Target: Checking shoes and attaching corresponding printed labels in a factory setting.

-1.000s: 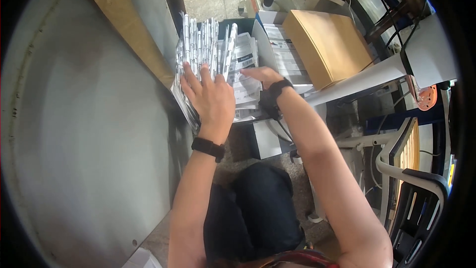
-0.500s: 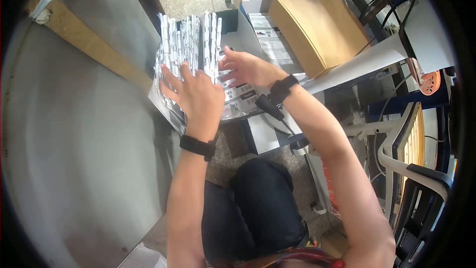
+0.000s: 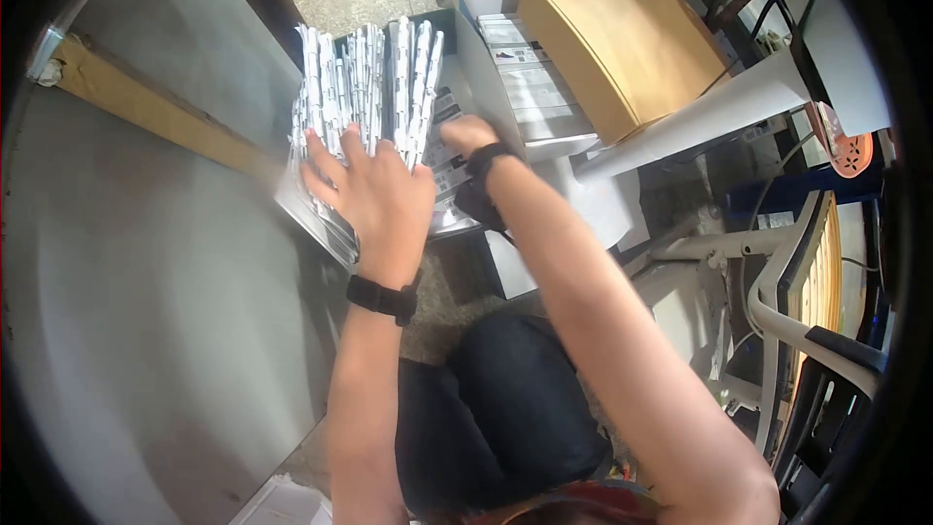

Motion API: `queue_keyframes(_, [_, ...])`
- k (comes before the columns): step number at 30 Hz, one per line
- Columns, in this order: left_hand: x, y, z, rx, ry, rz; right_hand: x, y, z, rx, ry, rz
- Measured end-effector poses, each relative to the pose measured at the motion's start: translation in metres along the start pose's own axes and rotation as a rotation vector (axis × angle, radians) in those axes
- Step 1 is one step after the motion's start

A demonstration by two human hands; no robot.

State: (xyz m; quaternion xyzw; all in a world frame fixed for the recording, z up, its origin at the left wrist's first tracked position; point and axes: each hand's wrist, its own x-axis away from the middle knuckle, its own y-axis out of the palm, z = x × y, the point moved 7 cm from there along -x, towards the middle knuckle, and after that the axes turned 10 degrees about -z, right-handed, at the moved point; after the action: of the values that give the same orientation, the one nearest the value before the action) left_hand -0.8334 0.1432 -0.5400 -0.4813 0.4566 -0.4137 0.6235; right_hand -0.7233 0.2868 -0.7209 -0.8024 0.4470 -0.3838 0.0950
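Your left hand [image 3: 387, 199] has its fingers [image 3: 327, 163] spread across the near ends of the standing row of thin white packets [image 3: 369, 78]. Contact looks flat rather than pinched; the spread appears to steady several packets at once, since such thin pieces would probably tip or slide alone.

Your right hand [image 3: 468, 133] is half curled at the right of the row, above printed flat packets [image 3: 449, 178] lying low beside it. It is blurred and turned away, so whether its fingers pinch anything cannot be told.

The row stands on edge in a dark bin [image 3: 445, 21], packed close, so neighbours likely brace one another; a narrow dark gap divides it, and the right-hand packets lean outward.

Right of the bin, an open white box [image 3: 476, 44] holds more packets laid flat. A closed brown carton [image 3: 622, 49] sits over its right side, leaving part of the contents exposed. A grey panel [image 3: 175, 311] bounds your left side.
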Motion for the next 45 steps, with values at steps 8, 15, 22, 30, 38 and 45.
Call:
queue_keyframes(8, [0.002, -0.004, -0.010, 0.028, -0.005, -0.011, 0.071, -0.023, -0.072, -0.516, 0.056, -0.458])
queue_keyframes(15, [0.011, -0.005, -0.015, 0.149, 0.203, -0.136, 0.092, -0.007, -0.096, -0.794, -0.400, -0.532])
queue_keyframes(22, [0.017, -0.001, -0.030, 0.040, 0.194, -0.172, 0.045, -0.019, -0.020, -0.994, -0.326, -0.200])
queue_keyframes(30, [0.019, 0.002, -0.042, -0.036, 0.232, -0.129, 0.096, -0.083, -0.043, -0.589, -0.339, 0.069])
queue_keyframes(38, [0.010, 0.004, -0.032, -0.060, 0.136, -0.048, 0.235, -0.135, -0.031, -0.781, -0.431, 0.116])
queue_keyframes(45, [0.006, -0.003, -0.032, -0.007, 0.185, -0.013, 0.352, -0.029, 0.118, -0.717, -0.488, -0.306])
